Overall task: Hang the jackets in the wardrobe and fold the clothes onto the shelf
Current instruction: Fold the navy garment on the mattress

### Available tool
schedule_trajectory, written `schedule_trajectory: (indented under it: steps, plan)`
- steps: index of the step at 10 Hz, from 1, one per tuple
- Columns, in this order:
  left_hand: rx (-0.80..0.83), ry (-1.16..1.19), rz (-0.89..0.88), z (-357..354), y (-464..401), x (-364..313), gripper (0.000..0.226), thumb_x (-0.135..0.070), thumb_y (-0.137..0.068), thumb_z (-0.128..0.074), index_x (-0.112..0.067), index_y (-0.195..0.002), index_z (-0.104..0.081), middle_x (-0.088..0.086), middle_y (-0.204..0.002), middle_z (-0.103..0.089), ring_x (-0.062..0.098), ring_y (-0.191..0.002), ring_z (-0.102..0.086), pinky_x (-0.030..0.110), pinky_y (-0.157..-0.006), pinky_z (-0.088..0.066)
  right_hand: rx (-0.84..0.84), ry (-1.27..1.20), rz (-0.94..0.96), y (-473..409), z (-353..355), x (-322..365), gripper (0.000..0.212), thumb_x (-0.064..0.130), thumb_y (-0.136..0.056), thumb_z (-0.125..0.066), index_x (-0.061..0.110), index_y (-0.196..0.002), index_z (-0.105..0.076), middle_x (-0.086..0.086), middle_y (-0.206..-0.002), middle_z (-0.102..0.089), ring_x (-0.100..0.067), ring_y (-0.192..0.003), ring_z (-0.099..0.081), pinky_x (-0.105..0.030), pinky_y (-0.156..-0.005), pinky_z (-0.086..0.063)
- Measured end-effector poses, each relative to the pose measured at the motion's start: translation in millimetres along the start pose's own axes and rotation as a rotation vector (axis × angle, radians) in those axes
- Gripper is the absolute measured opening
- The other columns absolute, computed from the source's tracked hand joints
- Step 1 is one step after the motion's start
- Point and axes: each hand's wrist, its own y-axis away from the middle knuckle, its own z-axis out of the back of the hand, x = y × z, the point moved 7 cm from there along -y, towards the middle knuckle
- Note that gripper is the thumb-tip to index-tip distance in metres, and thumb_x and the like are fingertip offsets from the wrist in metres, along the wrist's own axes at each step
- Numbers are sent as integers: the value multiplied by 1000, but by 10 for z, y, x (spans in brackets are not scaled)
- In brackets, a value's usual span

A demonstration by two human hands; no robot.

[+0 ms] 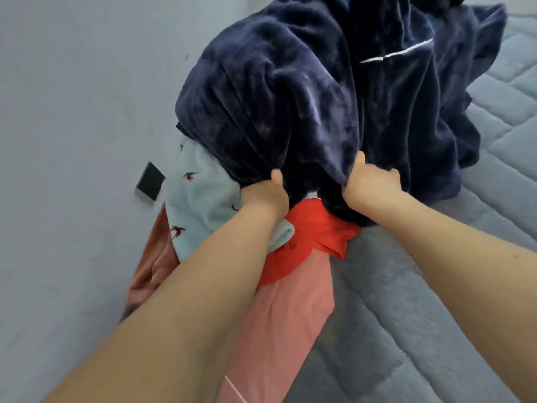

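Operator: Report the scene, nearest item first.

Inspector: A pink garment (279,330) lies nearest on the quilted grey mattress (421,330), with a red garment (313,239) on top of it. A light-blue printed garment (197,205) lies beside the wall (72,141). Further out, the left hand (266,194) and right hand (370,183) each grip the near edge of the dark navy plush garment (276,97), fingers curled into the fabric, thumbs on top. It heaps over the pile's far end.

Operator: Failure modes?

Inspector: The navy garment is bulky and overlaps the others. Lifting it may drag the red or light-blue items off the mattress. The plush pile may also slip through a shallow grip. No wardrobe or shelf is visible.
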Motion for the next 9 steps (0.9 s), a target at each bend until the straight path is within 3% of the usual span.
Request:
schedule_trajectory:
  steps: [1,2,3,4,5,6,7,8,9]
  plan:
    - [53,135,-61,49,434,-12,75,-10,-92,-40,-13,-155,1,15,-116,-58,35,-103,-59,42,-88,-48,-43,-66,79,597,280,-185,18,17,-90,-46,14,-100,-31,-6,-77,-52,-31,-69,-51,-38,-66,-35]
    - [46,376,-62,-45,1072,60,42,-16,-90,-45,-10,-130,-33,13,-104,-59,36,-94,-58,37,-77,-44,-3,52,114,1191,414,-356,19,19,-89,-49,17,-97,-32,-3,-75,-52,-29,-63,-51,-35,-59,-34]
    - [228,520,-79,-342,1826,-20,25,-15,-90,-43,-10,-113,-50,16,-122,-59,35,-111,-56,36,-92,-43,139,159,96,1745,375,-517,18,20,-89,-49,20,-98,-33,1,-79,-51,-27,-69,-50,-34,-61,-33]
    - [585,395,-181,-848,2672,-325,25,-17,-94,-36,-12,-107,-58,19,-121,-61,31,-108,-58,37,-89,-42,275,260,108,2403,225,-736,18,18,-89,-47,22,-105,-39,2,-90,-57,-25,-81,-56,-34,-68,-33]
    - [885,154,-228,-1416,3551,-654,38,-34,-78,-39,-16,-107,-57,17,-115,-64,30,-92,-58,40,-86,-49,449,333,95,3100,-5,-1144,25,17,-90,-45,24,-114,-47,4,-104,-62,-21,-95,-62,-32,-71,-36]
    - [1150,216,-68,-1782,4382,-955,35,-24,-88,-45,-6,-117,-55,17,-107,-61,32,-85,-60,42,-85,-52,676,431,52,3791,-184,-1688,32,16,-88,-46,26,-117,-58,6,-107,-62,-19,-97,-62,-29,-71,-43]
    - [1401,131,25,-1851,5066,-1360,46,-20,-93,-51,-4,-136,-46,25,-130,-52,39,-92,-63,43,-88,-53,974,532,19,4478,-232,-2203,35,12,-85,-52,21,-116,-64,4,-107,-62,-23,-102,-63,-32,-72,-47]
    - [1358,86,-1,-1685,5101,-1785,56,-35,-93,-53,-14,-143,-42,17,-129,-58,40,-113,-61,44,-89,-52,1266,460,14,4938,-289,-2597,35,21,-85,-65,16,-119,-65,-4,-113,-63,-30,-107,-63,-35,-83,-51]
    - [763,182,-182,-1262,4521,-2140,40,-34,-92,-49,-11,-124,-51,8,-109,-61,29,-95,-62,36,-76,-52,1312,-84,-192,5003,-270,-2878,29,31,-89,-66,14,-113,-61,-7,-108,-60,-26,-91,-60,-29,-70,-49]
